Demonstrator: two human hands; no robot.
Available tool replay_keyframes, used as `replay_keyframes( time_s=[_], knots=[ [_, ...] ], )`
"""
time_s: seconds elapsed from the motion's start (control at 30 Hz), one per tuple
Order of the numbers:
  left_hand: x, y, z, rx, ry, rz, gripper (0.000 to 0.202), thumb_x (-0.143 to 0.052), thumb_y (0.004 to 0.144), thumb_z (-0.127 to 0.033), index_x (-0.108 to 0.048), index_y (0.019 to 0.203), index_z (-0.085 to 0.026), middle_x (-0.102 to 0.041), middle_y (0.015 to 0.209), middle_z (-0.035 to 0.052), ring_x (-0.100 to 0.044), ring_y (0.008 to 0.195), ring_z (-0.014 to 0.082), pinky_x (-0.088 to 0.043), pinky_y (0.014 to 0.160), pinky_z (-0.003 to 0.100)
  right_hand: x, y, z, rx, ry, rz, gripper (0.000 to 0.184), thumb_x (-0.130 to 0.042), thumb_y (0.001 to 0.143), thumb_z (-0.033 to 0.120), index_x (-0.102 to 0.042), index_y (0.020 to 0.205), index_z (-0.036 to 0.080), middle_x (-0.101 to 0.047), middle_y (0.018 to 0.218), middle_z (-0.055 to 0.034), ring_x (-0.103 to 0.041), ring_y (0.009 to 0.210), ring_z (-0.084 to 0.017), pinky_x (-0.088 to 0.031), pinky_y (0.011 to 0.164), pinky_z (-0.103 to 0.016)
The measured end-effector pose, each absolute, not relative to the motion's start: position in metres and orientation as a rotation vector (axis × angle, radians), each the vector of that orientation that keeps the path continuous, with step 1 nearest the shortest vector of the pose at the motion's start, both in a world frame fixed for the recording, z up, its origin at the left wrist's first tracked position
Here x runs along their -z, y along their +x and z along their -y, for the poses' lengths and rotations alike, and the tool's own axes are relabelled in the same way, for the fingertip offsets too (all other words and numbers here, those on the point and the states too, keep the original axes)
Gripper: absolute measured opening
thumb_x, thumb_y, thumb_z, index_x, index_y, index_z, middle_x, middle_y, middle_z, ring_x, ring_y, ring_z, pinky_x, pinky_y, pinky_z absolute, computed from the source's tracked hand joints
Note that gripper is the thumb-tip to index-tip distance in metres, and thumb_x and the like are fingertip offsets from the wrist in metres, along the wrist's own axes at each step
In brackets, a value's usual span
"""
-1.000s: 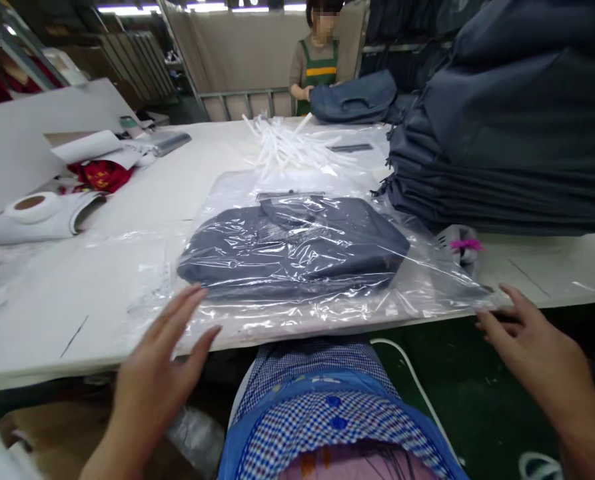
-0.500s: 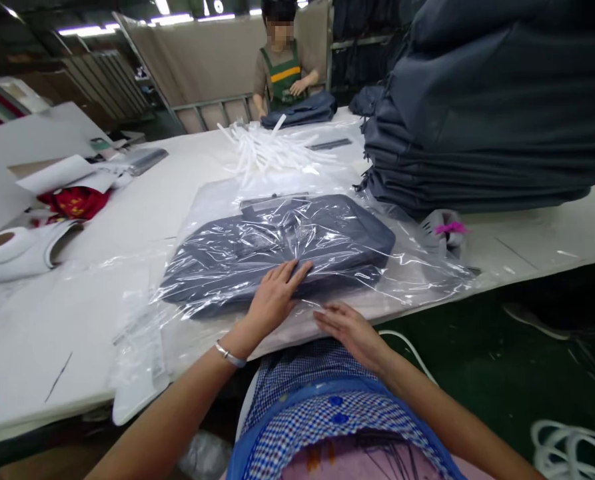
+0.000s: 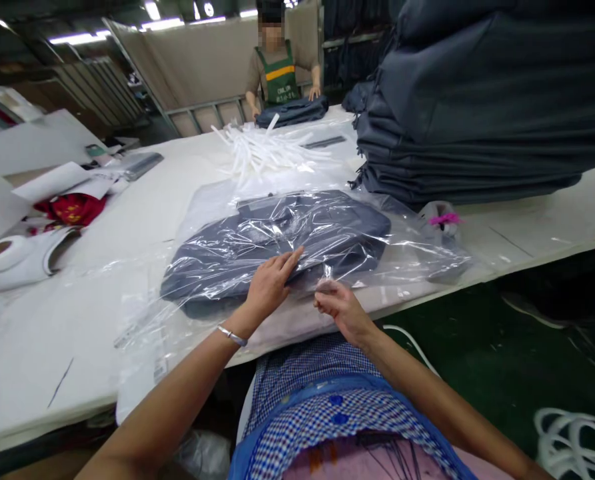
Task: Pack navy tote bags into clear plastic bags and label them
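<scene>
A dark blue-grey bag (image 3: pixel 322 227) lies on the table inside a clear plastic bag (image 3: pixel 417 257), whose loose film spreads out to both sides. My left hand (image 3: pixel 271 283) rests flat on the plastic over the near edge of the bag, fingers outstretched. To its right, at the table's front edge, my right hand (image 3: pixel 341 307) is closed, pinching the near edge of the plastic bag and lifting a fold of film. A folded flap shows at the far side of the bag under the film.
A tall stack of dark bags (image 3: pixel 477 133) stands at the right. White strips (image 3: pixel 262 150) lie in a pile beyond the plastic. A co-worker (image 3: pixel 280 73) handles another bag across the table. At left are a white roll (image 3: pixel 7 257) and red cloth (image 3: pixel 74 210).
My right hand has gone from open fingers at the table edge to a pinch on the plastic, lifting it. My left hand stays on the bag. The co-worker's hand has lowered onto the far bag.
</scene>
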State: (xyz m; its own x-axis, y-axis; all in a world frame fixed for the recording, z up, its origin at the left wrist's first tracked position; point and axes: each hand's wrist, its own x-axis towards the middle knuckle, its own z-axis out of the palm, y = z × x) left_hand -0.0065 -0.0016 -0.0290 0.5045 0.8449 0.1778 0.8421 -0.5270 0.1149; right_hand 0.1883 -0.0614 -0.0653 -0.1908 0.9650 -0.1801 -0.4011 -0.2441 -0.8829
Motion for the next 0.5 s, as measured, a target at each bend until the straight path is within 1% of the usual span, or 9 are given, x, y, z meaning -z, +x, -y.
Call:
replay_keyframes(
  time_s=[0.03,0.1,0.17,0.2,0.27,0.33,0.4,0.47,0.5],
  knots=[
    [0.025,-0.008,-0.002,-0.3,2.707,-1.523,0.093,-0.062,0.075,-0.008,-0.022,0.157,-0.028,-0.052,0.147,0.0055,-0.053,0.125,0.0266,-0.045,0.103,0.038,0.067,0.19,0.06,-1.553,-1.022,1.041,0.029,-0.072,0.078,0.033,-0.062,0.103,0.022,-0.067,0.085,0.0015,-0.062,0.071,-0.013,-0.048,0.065,-0.024],
    [0.016,-0.01,-0.011,-0.225,2.678,-1.554,0.085,-0.058,0.078,-0.008,-0.03,0.154,-0.031,-0.055,0.145,0.0026,-0.056,0.124,0.0249,-0.048,0.099,0.035,0.072,0.194,0.057,-1.241,-1.182,1.454,0.037,-0.064,0.085,0.029,-0.059,0.121,0.023,-0.068,0.111,-0.0047,-0.065,0.08,-0.016,-0.051,0.075,-0.03],
    [0.005,-0.011,-0.019,-0.149,2.642,-1.616,0.072,-0.057,0.083,-0.015,-0.038,0.151,-0.032,-0.06,0.14,0.0026,-0.061,0.119,0.0259,-0.05,0.093,0.035,0.075,0.199,0.052,-0.867,-1.325,1.844,0.047,-0.058,0.09,0.026,-0.052,0.136,0.024,-0.056,0.138,-0.0096,-0.065,0.098,-0.019,-0.051,0.087,-0.034],
    [-0.002,-0.011,-0.024,-0.116,2.633,-1.646,0.066,-0.057,0.086,-0.019,-0.041,0.149,-0.031,-0.064,0.135,0.0036,-0.063,0.115,0.0271,-0.05,0.091,0.036,0.076,0.201,0.049,-0.707,-1.391,1.996,0.052,-0.056,0.091,0.025,-0.047,0.142,0.024,-0.05,0.145,-0.0109,-0.062,0.107,-0.022,-0.05,0.09,-0.034],
    [-0.016,-0.011,-0.032,-0.065,2.636,-1.686,0.058,-0.057,0.089,-0.028,-0.046,0.146,-0.031,-0.07,0.126,0.0053,-0.066,0.109,0.029,-0.05,0.086,0.036,0.077,0.203,0.044,-0.5,-1.535,2.212,0.058,-0.055,0.094,0.026,-0.039,0.149,0.024,-0.052,0.142,-0.0118,-0.06,0.114,-0.024,-0.05,0.087,-0.033],
    [-0.028,-0.009,-0.039,-0.042,2.659,-1.7,0.054,-0.057,0.09,-0.034,-0.048,0.144,-0.031,-0.072,0.119,0.0061,-0.068,0.106,0.0295,-0.05,0.084,0.035,0.076,0.204,0.041,-0.415,-1.643,2.359,0.05,-0.051,0.096,0.028,-0.045,0.145,0.025,-0.062,0.127,-0.01,-0.064,0.105,-0.023,-0.05,0.08,-0.029],
    [-0.036,-0.008,-0.043,-0.039,2.673,-1.712,0.054,-0.058,0.09,-0.038,-0.049,0.143,-0.032,-0.073,0.116,0.0062,-0.068,0.104,0.0289,-0.049,0.083,0.034,0.075,0.206,0.045,-0.385,-1.673,2.454,0.033,-0.045,0.099,0.027,-0.062,0.127,0.024,-0.067,0.111,-0.0082,-0.066,0.093,-0.021,-0.048,0.075,-0.028],
    [-0.04,-0.008,-0.045,-0.053,2.673,-1.731,0.054,-0.058,0.09,-0.039,-0.049,0.143,-0.031,-0.073,0.116,0.0064,-0.068,0.104,0.0282,-0.048,0.083,0.034,0.073,0.209,0.056,-0.357,-1.652,2.509,0.031,-0.041,0.099,0.022,-0.071,0.107,0.02,-0.068,0.106,-0.0088,-0.066,0.087,-0.021,-0.046,0.071,-0.028],
    [-0.04,-0.008,-0.045,-0.061,2.671,-1.737,0.055,-0.058,0.09,-0.04,-0.049,0.143,-0.031,-0.073,0.117,0.0064,-0.068,0.104,0.028,-0.048,0.083,0.034,0.072,0.21,0.063,-0.354,-1.636,2.529,0.031,-0.041,0.098,0.02,-0.072,0.101,0.019,-0.069,0.106,-0.0093,-0.066,0.084,-0.021,-0.046,0.07,-0.028]
  ],
)
